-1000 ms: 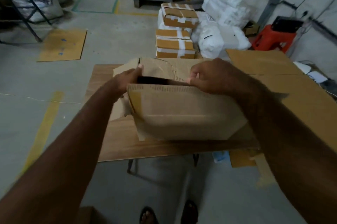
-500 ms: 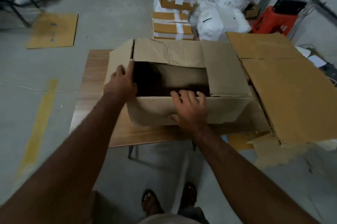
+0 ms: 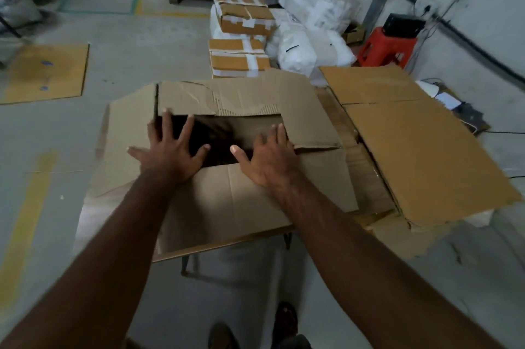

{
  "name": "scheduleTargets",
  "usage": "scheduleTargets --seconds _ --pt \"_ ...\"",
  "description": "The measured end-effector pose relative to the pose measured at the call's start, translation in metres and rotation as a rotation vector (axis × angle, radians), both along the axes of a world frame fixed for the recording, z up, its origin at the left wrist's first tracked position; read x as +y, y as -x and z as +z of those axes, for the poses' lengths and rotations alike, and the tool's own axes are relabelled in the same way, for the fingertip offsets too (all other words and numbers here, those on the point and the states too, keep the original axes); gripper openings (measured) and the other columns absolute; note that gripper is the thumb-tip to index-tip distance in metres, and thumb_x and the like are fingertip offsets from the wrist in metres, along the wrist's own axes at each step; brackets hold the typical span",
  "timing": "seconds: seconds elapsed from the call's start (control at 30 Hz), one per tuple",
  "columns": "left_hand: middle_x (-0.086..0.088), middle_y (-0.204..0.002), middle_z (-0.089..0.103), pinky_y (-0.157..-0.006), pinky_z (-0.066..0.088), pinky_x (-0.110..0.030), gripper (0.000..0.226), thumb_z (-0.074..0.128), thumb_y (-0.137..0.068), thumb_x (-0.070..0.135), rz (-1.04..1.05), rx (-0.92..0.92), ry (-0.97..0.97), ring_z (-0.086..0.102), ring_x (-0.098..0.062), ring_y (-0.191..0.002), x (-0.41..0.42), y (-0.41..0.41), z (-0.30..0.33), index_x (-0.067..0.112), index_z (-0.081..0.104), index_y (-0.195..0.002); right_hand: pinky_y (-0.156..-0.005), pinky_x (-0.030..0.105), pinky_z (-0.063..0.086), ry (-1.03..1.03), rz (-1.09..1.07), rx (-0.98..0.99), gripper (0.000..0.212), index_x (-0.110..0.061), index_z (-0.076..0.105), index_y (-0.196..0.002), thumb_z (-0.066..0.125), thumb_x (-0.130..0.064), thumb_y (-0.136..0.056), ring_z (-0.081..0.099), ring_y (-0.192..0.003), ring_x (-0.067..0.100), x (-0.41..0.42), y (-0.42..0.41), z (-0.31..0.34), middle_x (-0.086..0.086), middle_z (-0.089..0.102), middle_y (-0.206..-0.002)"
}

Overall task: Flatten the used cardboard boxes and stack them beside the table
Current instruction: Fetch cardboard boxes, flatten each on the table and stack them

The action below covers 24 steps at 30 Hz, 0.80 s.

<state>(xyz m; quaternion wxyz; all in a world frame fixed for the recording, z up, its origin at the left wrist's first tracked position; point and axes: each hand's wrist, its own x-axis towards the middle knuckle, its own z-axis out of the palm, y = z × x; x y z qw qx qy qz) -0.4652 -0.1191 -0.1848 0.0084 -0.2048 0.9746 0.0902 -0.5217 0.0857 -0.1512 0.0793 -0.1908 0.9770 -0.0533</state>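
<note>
- The cardboard box point(image 3: 227, 189) on the worktop point(image 3: 176, 255) has sunk since half a second ago: its near wall now lies almost flat.
- The left hand point(image 3: 167, 155) has left the side flap and the right hand point(image 3: 267, 158) the near wall; both are spread, palms down at the dark opening, gripping nothing.
- Flattening looks nearly done; stacking on the flattened cardboard point(image 3: 420, 147) to the right comes next.
</note>
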Motion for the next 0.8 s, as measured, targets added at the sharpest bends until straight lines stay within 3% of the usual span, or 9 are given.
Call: scheduleTargets --seconds 0.1,0.2,0.3,0.4,0.47,0.6,0.67,0.8 --pt "0.004 -0.169 -0.018 -0.104 0.023 -0.083 0.082 0.031 -0.093 0.077 0.000 0.034 0.015 -0.007 -0.034 -0.155 0.000 0.002 -0.006 0.043 -0.003 -0.160 -0.124 0.056 -0.001 -0.044 -0.011 0.223 0.091 -0.009 0.025 -0.160 0.035 -0.073 -0.096 0.000 -0.156 0.041 0.024 0.018 0.025 0.024 0.010 -0.168" --pt "0.005 -0.168 -0.022 -0.105 0.026 -0.081 0.085 0.029 -0.090 0.079 0.003 0.048 0.025 -0.008 -0.034 -0.155 -0.003 0.003 -0.010 0.042 -0.003 -0.160 -0.123 0.062 0.002 -0.089 -0.174 0.258 0.095 -0.015 0.019 -0.162 0.046 -0.074 -0.091 0.001 -0.155 0.046 0.071 0.058 0.042 0.024 0.008 -0.168" --pt "0.005 -0.167 -0.023 -0.102 0.030 -0.081 0.089 0.026 -0.087 0.084 -0.009 0.068 0.023 -0.005 -0.037 -0.155 -0.005 0.003 -0.015 0.041 -0.001 -0.160 -0.121 0.064 0.010 0.005 -0.387 0.039 0.103 -0.017 0.010 -0.163 0.052 -0.075 -0.089 0.007 -0.153 0.049 0.120 0.093 0.028 0.023 0.006 -0.168" --pt "0.005 -0.167 -0.023 -0.101 0.033 -0.079 0.094 0.026 -0.082 0.088 0.007 0.049 0.028 -0.003 -0.039 -0.154 -0.003 0.005 -0.015 0.041 0.002 -0.160 -0.117 0.055 0.029 0.297 -0.447 -0.279 0.100 -0.021 0.008 -0.164 0.060 -0.066 -0.092 0.026 -0.150 0.042 0.141 0.101 -0.003 0.017 0.017 -0.168" --pt "0.005 -0.166 -0.028 -0.103 0.033 -0.077 0.098 0.029 -0.080 0.089 0.038 0.002 0.036 -0.004 -0.038 -0.155 -0.003 0.009 -0.013 0.041 0.002 -0.160 -0.114 0.052 0.034 0.424 -0.450 -0.317 0.095 -0.023 0.010 -0.164 0.062 -0.061 -0.094 0.032 -0.148 0.040 0.144 0.101 -0.018 0.015 0.024 -0.167" --pt "0.005 -0.163 -0.034 -0.106 0.025 -0.080 0.113 0.041 -0.068 0.092 0.112 -0.084 -0.020 -0.009 -0.036 -0.155 0.002 0.020 -0.002 0.043 -0.004 -0.159 -0.120 0.061 0.017 0.096 -0.256 -0.021 0.093 -0.017 0.012 -0.161 0.054 -0.065 -0.093 0.019 -0.152 0.038 0.142 0.109 -0.021 0.015 0.015 -0.167" --pt "0.003 -0.165 -0.031 -0.105 0.021 -0.083 0.114 0.044 -0.069 0.095 0.181 -0.057 -0.055 -0.005 -0.037 -0.155 0.011 0.028 0.002 0.041 -0.001 -0.159 -0.121 0.058 0.015 0.075 -0.045 0.102 0.088 -0.018 0.019 -0.160 0.054 -0.064 -0.093 0.020 -0.152 0.034 0.130 0.111 -0.016 0.012 0.018 -0.167" --pt "-0.001 -0.164 -0.032 -0.102 0.026 -0.083 0.114 0.056 -0.075 0.086 0.251 -0.021 0.040 0.001 -0.037 -0.155 0.025 0.034 -0.002 0.034 0.001 -0.160 -0.119 0.042 0.030 0.178 0.366 -0.045 0.072 -0.021 0.036 -0.157 0.056 -0.056 -0.097 0.034 -0.147 0.026 0.077 0.106 -0.018 0.006 0.037 -0.161"
